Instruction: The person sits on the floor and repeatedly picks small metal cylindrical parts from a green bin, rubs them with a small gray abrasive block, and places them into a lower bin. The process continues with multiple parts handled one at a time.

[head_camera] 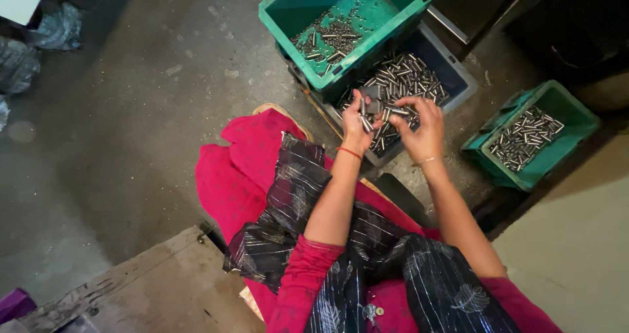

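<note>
Bare concrete floor [151, 110] open leftward, green crate [347, 25] blocking ahead

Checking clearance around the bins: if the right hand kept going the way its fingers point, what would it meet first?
The right hand points toward the left hand; likely it meets the small metal pins held there first, though depth is unclear.

A grey concrete floor [131, 110] carries a grey crate [452, 67] of metal pins beneath the hands, a small green crate [563, 110] to their right, and crumpled plastic bags [39, 38] far left.
</note>
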